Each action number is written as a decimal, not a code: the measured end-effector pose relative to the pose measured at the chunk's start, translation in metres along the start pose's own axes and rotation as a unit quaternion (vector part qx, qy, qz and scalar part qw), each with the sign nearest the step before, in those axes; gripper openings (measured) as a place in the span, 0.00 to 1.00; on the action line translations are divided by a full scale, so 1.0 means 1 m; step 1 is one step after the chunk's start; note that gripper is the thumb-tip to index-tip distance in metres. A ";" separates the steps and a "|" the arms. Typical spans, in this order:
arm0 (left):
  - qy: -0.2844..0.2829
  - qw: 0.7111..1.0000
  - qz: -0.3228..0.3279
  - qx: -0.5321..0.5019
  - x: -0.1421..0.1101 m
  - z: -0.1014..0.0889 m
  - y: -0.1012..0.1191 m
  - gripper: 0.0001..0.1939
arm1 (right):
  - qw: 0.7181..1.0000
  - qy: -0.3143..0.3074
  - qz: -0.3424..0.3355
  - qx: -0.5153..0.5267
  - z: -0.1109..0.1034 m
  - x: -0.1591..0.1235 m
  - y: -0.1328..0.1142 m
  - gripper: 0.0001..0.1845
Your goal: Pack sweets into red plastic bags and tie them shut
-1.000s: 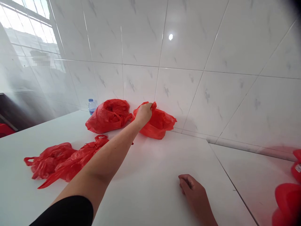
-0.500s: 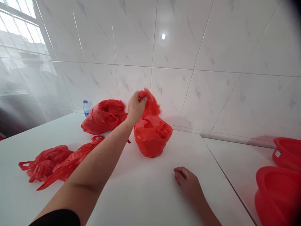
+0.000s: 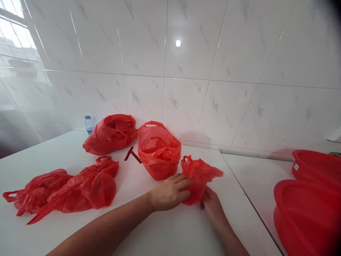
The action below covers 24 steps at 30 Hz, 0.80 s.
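Between my two hands a small, crumpled red plastic bag [image 3: 198, 179] stands just above or on the white table. My left hand [image 3: 170, 192] presses against its left side, the fingers curled around the film. At the bag's lower right, my right hand [image 3: 211, 204] pinches its edge; some of those fingertips are hidden. Just behind my left hand stands an open-topped red plastic bag [image 3: 160, 160] with more red film bunched inside.
Loose red bags [image 3: 87, 188] lie at left. Behind them are a full red bag [image 3: 113, 135] and a water bottle [image 3: 89, 125]. A dark red T-shaped tool [image 3: 130, 153] lies beside the open bag. Red plastic baskets [image 3: 282, 188] stand at right. A tiled wall [image 3: 191, 106] bounds the back.
My left hand has come down and right from the open bag, bringing a small red bag. My right hand now touches it too. The open bag's top now stands spread. The view has shifted slightly.
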<state>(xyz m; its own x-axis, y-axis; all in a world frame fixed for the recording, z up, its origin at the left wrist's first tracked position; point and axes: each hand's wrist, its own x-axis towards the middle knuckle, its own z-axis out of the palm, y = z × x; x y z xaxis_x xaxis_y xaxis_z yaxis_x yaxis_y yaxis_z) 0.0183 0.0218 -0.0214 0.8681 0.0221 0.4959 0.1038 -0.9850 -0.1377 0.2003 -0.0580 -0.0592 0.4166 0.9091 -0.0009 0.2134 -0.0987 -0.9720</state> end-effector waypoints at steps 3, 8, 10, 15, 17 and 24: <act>-0.046 0.998 -0.023 -0.037 -0.001 0.020 -0.005 0.05 | 0.973 -0.045 0.038 0.225 -0.010 0.003 -0.003 0.34; -0.035 0.993 0.046 -0.108 0.005 0.034 0.008 0.08 | 0.946 -0.056 0.024 0.317 -0.011 0.002 -0.004 0.23; -0.021 0.991 0.028 -0.128 0.005 0.039 0.014 0.06 | 0.945 -0.022 0.028 0.325 -0.012 0.004 -0.001 0.14; 0.098 0.928 -0.269 -0.240 0.009 0.039 0.013 0.11 | 0.934 0.033 0.031 0.355 -0.029 0.009 0.003 0.10; 0.154 0.862 -0.374 -0.305 0.017 0.036 0.011 0.22 | 0.936 0.019 0.029 0.349 -0.032 0.006 0.000 0.11; 0.172 0.770 -0.388 -0.477 0.036 0.035 0.012 0.10 | 0.961 0.055 0.030 0.270 -0.034 0.008 -0.004 0.15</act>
<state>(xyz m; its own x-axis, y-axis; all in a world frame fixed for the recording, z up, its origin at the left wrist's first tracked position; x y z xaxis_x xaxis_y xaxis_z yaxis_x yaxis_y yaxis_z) 0.0677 0.0171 -0.0357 0.5271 0.7823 0.3319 -0.0194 -0.3794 0.9250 0.2326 -0.0637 -0.0474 0.5114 0.8569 -0.0643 -0.2916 0.1026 -0.9510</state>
